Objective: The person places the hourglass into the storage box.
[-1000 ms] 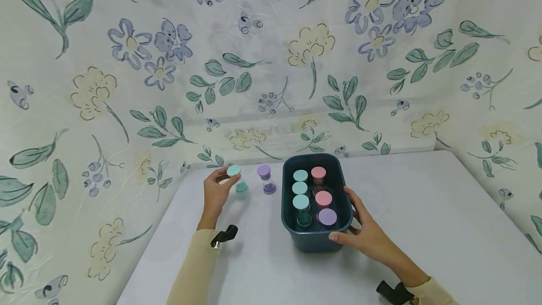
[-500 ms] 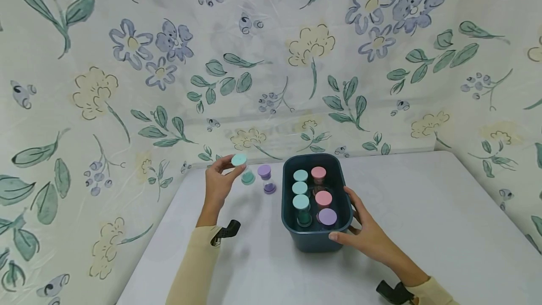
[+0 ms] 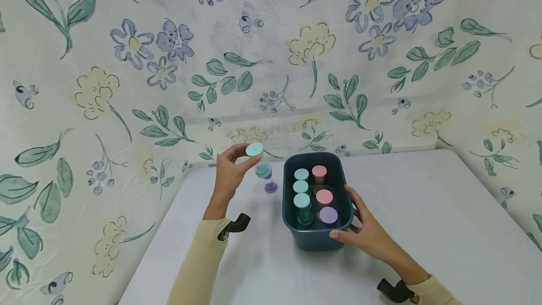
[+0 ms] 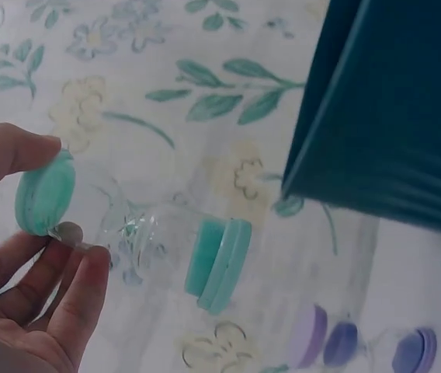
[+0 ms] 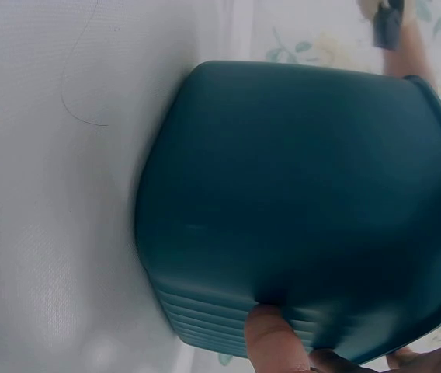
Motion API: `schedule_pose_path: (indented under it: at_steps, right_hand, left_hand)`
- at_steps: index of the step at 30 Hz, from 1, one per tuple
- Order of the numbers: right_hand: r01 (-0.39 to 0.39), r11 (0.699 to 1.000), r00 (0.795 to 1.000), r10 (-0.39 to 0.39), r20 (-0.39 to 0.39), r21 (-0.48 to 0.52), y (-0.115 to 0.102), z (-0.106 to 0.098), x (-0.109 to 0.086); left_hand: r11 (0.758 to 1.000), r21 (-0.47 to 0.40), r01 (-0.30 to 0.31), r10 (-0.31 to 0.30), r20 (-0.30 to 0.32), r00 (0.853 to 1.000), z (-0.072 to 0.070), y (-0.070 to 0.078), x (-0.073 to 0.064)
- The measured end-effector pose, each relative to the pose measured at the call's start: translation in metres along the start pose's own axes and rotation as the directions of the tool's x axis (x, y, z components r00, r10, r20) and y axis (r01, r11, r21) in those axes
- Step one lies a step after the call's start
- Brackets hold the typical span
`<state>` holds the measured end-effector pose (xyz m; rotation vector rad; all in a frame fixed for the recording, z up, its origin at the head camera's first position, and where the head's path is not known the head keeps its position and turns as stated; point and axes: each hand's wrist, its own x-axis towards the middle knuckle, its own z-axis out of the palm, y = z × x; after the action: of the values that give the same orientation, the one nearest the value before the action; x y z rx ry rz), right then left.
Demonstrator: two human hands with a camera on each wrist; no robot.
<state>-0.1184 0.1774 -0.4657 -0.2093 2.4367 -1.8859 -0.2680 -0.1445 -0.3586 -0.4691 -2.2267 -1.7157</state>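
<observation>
My left hand point(image 3: 228, 173) pinches a mint-capped sand timer point(image 4: 224, 268) by its upper cap, raised above the table and tilted. In the left wrist view its clear glass and lower mint cap show past the fingers. Behind it in the head view, partly covered, a purple sand timer point(image 3: 270, 186) stands on the table. My right hand point(image 3: 368, 234) grips the right side of a dark teal plastic bin point(image 3: 317, 241), thumb at the near corner. Inside the bin stand three mint-capped timers point(image 3: 302, 200), two pink ones point(image 3: 324, 196) and a purple one point(image 3: 328, 215).
A white-covered table point(image 3: 423, 211) lies under everything. Behind it hangs a floral-patterned sheet point(image 3: 271, 60), reaching round both sides. The bin's tall wall point(image 5: 283, 179) fills much of the right wrist view.
My left hand has lifted the mint sand timer off the table and carried it right, now overlapping the purple timer in the head view. My right hand and the bin stay in place.
</observation>
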Motion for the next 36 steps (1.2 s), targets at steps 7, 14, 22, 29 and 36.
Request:
schedule_pose_path:
  at_steps: [7,14,22,29,36]
  right_hand:
    - [0.008,1.000,1.000,-0.008,0.006,0.006,-0.001,-0.001,0.001]
    - [0.002,1.000,1.000,-0.003,0.009,0.009,-0.001,0.000,0.001]
    - [0.008,1.000,1.000,-0.008,0.009,0.005,-0.001,-0.001,0.001]
    - [0.021,1.000,1.000,-0.021,0.009,0.006,0.000,-0.002,0.001]
    - [0.017,1.000,1.000,-0.017,0.015,0.014,0.001,-0.001,0.002]
  left_hand:
    - [1.000,-0.011,-0.003,0.004,0.086,0.996,0.019,0.015,0.005]
    - [1.000,-0.016,-0.008,0.011,0.188,0.982,0.038,0.025,0.004]
    - [1.000,0.018,-0.019,0.013,0.280,0.960,0.058,0.031,0.004]
    - [0.998,0.037,-0.055,0.038,0.354,0.935,0.073,0.035,0.005]
    - [0.995,0.078,-0.066,0.028,0.414,0.910,0.085,0.036,0.008]
